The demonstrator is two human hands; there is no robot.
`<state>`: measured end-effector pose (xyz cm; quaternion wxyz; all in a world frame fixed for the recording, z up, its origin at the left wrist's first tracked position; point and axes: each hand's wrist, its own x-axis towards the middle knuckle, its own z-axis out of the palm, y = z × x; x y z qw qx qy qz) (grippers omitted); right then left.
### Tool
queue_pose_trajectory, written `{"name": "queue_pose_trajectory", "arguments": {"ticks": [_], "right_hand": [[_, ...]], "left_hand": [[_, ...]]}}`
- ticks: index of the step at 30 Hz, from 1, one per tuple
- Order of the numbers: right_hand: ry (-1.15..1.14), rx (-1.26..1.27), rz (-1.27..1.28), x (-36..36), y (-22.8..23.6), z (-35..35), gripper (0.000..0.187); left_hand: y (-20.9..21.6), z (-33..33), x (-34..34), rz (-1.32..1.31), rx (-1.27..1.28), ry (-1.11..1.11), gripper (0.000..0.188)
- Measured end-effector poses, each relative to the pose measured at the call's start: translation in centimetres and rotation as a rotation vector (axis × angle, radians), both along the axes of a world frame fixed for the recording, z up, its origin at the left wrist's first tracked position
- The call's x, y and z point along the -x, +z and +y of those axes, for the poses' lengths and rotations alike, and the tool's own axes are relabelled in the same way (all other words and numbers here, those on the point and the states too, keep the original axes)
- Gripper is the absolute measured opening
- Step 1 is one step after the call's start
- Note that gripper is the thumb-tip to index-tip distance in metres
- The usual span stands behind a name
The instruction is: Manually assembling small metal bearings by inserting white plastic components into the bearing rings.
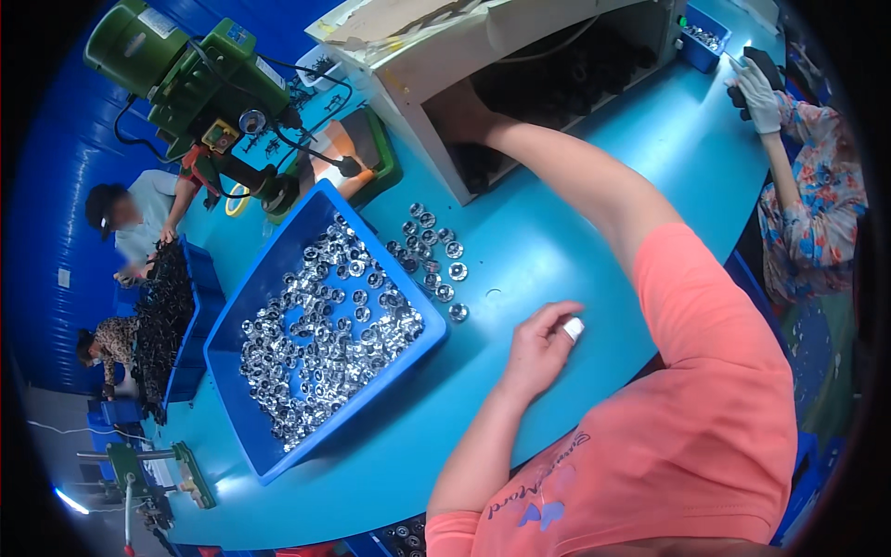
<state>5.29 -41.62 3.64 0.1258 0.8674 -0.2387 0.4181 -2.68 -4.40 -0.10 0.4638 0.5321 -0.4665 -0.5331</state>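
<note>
My right arm reaches into a white open-fronted box (445,172) at the top of the head view. My right hand (460,113) is in shadow behind the box's left side, and its fingers are hidden. Dark parts (580,79) lie heaped inside the box. My left hand (541,350) rests on the turquoise table (557,251), fingers loosely bent and apart, holding nothing that I can see. One of its digits has a white wrap (574,328). Left of that hand lie several loose round shiny parts (429,243), beside a blue bin (264,469) filled with similar clear-and-metallic pieces.
A green machine (213,84) stands at the upper left, with a green-edged tray (380,167) near its base. Two people work at the far left near a bin of black parts (167,316). At the right, a gloved hand (759,97) is near a small blue bin (703,42).
</note>
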Motion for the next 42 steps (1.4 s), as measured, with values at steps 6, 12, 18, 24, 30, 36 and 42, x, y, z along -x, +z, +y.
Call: {"name": "queue_pose_trajectory", "arguments": {"ticks": [6, 12, 18, 24, 30, 36, 42], "right_hand": [[0.229, -0.505, 0.235, 10.9, 3.7, 10.2, 0.044], [0.246, -0.640, 0.402, 17.9, 0.7, 14.7, 0.053], [0.346, -0.420, 0.277, 20.1, -2.6, 15.8, 0.073], [0.288, -0.172, 0.184, 21.2, -3.3, 15.8, 0.052], [0.369, -0.375, 0.058, 21.5, 0.0, 17.6, 0.053], [0.680, -0.823, -0.042, 19.4, 3.4, 23.6, 0.062], [0.724, -0.424, 0.134, 18.2, 1.7, 25.1, 0.059]], "left_hand": [[0.5, 0.3, 0.1, 0.063, -0.072, 0.031, 0.029], [1.0, 0.1, 0.5, 0.048, -0.042, 0.052, 0.025], [0.7, 0.2, 0.7, 0.070, 0.016, 0.106, 0.024], [0.8, 0.9, 1.1, 0.079, 0.066, 0.213, 0.021], [0.3, 1.0, -0.4, -0.006, 0.194, 0.403, 0.026], [1.2, 1.0, -1.9, 0.349, 0.260, 0.400, 0.054], [0.5, 0.9, -2.4, 0.570, 0.280, 0.323, 0.050]]}}
